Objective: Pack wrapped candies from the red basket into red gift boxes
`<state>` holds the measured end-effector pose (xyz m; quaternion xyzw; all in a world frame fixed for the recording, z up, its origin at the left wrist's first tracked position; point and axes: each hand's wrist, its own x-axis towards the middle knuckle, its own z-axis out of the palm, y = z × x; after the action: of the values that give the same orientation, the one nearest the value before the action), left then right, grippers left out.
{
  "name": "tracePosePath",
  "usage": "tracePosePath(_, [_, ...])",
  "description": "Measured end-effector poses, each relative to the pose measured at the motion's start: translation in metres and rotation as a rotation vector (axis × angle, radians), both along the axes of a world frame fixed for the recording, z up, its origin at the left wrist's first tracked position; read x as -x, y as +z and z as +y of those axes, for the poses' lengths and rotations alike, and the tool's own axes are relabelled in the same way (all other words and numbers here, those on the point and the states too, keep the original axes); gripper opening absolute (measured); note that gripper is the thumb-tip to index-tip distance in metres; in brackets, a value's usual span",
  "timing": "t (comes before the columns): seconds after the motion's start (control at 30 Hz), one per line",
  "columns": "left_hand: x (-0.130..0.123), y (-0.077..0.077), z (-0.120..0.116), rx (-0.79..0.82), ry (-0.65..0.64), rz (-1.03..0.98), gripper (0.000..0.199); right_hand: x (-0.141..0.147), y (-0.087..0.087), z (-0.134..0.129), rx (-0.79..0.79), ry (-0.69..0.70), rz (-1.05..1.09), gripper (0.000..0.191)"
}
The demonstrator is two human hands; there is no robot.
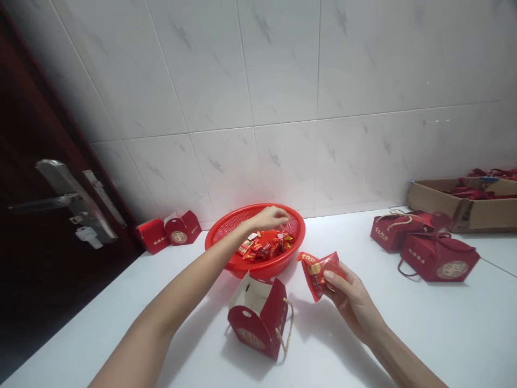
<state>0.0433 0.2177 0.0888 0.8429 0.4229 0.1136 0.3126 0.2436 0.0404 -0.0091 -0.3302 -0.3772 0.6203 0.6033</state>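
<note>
My left hand [270, 217] is above the red plastic basket [214, 237], its fingers bent together. Whatever may be between them is hidden. Small wrapped candies [262, 248], mostly red, lie in the basket. In my right hand [355, 304], red wrapped snack packets [323, 269] are gripped between thumb and fingers. Between my forearms, in front of the basket, an open dark-red gift box [252, 323] stands on the white table. Its pale inside faces up, and a twisted rope handle [290, 328] hangs at its right side.
Two closed red gift boxes [440, 258] [388, 231] with cord handles sit at the right. Behind them is a cardboard carton [440, 202] holding dark-red items. Two red boxes [183, 229] [153, 236] stand at the left by the door [40, 258]. A tiled wall [283, 81] bounds the table's back.
</note>
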Motion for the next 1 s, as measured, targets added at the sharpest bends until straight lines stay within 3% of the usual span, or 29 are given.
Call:
tracePosePath(0.1, [0.016,-0.023,0.018,-0.026,0.070,0.186,0.016,0.000,-0.002,0.001,-0.005,0.027,-0.009,0.037])
tracePosePath(0.23, [0.023,-0.044,0.023,0.033,0.055,0.274,0.022,0.000,-0.004,0.001,-0.014,0.056,-0.007,0.037])
tracePosePath(0.37, [0.022,-0.044,0.026,0.032,0.045,0.300,0.019,-0.002,-0.005,0.001,-0.021,0.069,-0.015,0.040])
tracePosePath(0.5, [0.028,-0.031,0.019,-0.007,0.041,0.172,0.021,-0.002,-0.005,0.000,-0.008,0.093,-0.015,0.047])
tracePosePath(0.6, [0.035,-0.016,-0.003,0.013,0.038,-0.148,0.032,-0.002,-0.004,0.000,-0.003,0.096,-0.012,0.049])
tracePosePath(0.73, [0.031,0.005,-0.056,0.054,0.081,-0.444,0.043,-0.002,-0.001,-0.002,-0.039,0.100,-0.024,0.048])
tracePosePath(0.87, [0.021,0.010,-0.113,0.089,-0.026,-0.444,0.038,-0.004,0.003,-0.007,-0.153,0.142,-0.101,0.046])
tracePosePath(1.0, [0.022,0.008,-0.144,0.304,-0.090,-0.415,0.039,-0.005,0.007,-0.016,-0.294,0.246,-0.215,0.040])
